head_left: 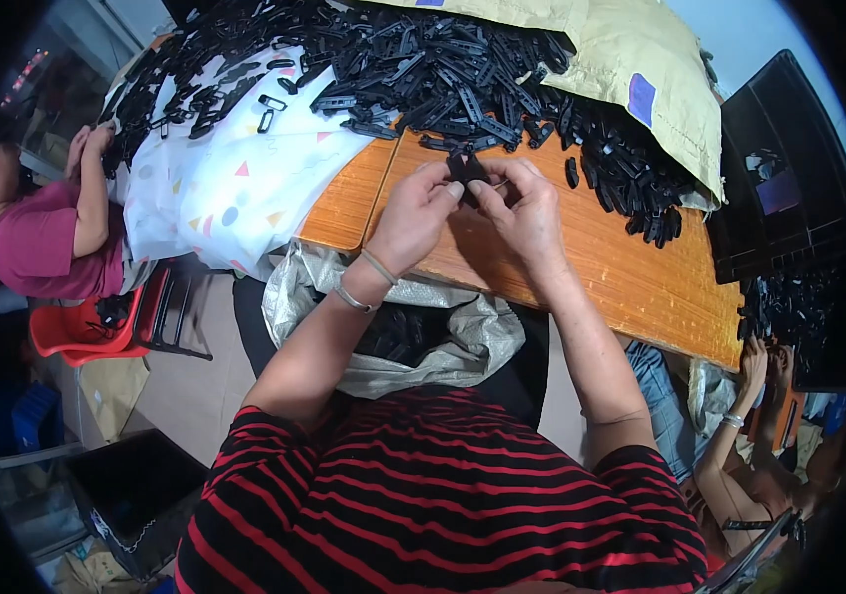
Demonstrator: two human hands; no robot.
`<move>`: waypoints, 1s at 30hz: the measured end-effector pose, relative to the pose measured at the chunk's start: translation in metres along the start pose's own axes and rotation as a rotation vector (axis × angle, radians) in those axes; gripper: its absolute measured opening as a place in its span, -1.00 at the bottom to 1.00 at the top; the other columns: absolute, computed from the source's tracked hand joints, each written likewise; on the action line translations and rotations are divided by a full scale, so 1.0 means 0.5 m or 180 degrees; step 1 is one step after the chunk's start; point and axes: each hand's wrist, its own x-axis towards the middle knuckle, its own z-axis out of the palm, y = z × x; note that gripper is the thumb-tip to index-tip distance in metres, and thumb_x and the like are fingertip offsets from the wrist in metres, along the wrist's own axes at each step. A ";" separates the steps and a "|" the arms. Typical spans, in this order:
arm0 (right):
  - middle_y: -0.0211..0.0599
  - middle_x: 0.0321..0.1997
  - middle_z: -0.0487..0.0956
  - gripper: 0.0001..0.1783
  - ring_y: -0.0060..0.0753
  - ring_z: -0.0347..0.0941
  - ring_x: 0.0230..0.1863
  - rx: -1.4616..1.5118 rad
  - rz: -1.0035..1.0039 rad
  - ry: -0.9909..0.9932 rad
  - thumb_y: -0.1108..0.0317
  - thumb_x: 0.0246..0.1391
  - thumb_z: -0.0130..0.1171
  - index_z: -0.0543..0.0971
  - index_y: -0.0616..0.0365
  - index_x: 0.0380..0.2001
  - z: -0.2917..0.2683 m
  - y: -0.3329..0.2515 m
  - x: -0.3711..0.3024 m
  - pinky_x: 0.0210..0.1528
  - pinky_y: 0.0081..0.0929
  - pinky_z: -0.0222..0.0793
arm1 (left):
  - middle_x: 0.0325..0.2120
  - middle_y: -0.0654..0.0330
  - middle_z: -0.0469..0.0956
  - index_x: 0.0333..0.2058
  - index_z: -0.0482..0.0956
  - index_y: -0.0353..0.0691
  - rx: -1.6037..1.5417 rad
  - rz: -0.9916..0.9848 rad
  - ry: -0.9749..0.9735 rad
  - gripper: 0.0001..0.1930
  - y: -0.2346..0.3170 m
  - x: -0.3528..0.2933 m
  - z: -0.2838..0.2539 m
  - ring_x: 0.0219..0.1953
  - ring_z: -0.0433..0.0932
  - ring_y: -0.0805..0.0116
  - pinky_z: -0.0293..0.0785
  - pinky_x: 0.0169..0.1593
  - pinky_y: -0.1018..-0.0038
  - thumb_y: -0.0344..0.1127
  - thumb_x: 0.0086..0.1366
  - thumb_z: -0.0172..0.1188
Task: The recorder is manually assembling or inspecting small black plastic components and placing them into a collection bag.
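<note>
My left hand and my right hand meet over the wooden table, thumbs and fingers pinching one small black plastic part between them. Its exact shape is partly covered by my fingertips. Just beyond, a large heap of long, narrow black plastic pieces spreads across the table. A few of these lie close to my fingers. Below the table edge, at my lap, an open whitish woven sack holds more dark pieces.
A patterned white sheet covers the table's left part. At the back right, a yellowish sack lies by more pieces. A black bin stands at the right. One person sits left near a red chair; another person's arms reach in from the right.
</note>
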 end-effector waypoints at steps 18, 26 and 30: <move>-0.40 -0.36 0.47 -0.79 -0.68 0.45 -0.44 0.0407 -0.0034 -0.0147 0.61 -0.01 0.27 0.61 0.31 -0.24 0.006 -0.012 -0.010 -0.37 -0.71 0.39 | -0.25 0.26 0.56 -0.11 0.50 -0.36 -0.0003 0.0203 0.0232 -0.79 0.008 -0.006 -0.013 -0.22 0.53 0.58 0.51 -0.13 0.64 -0.53 0.27 0.15; -0.35 -0.31 0.49 -0.70 -0.60 0.49 -0.37 -0.0069 -0.0761 -0.0007 0.64 -0.11 0.30 0.58 0.24 -0.23 0.014 -0.014 -0.017 -0.32 -0.64 0.47 | -0.20 0.20 0.55 -0.09 0.49 -0.37 -0.0052 0.0574 0.0412 -0.73 0.041 -0.038 0.024 -0.14 0.54 0.52 0.49 -0.06 0.57 -0.49 0.24 0.22; -0.34 -0.24 0.52 -0.64 -0.58 0.52 -0.32 0.0203 -0.0198 -0.0139 0.59 -0.08 0.32 0.53 0.23 -0.16 0.010 -0.042 -0.021 -0.27 -0.61 0.51 | -0.22 0.22 0.58 -0.07 0.49 -0.34 0.1083 0.1028 0.0539 -0.72 0.068 -0.052 0.022 -0.19 0.55 0.50 0.48 -0.07 0.57 -0.51 0.23 0.23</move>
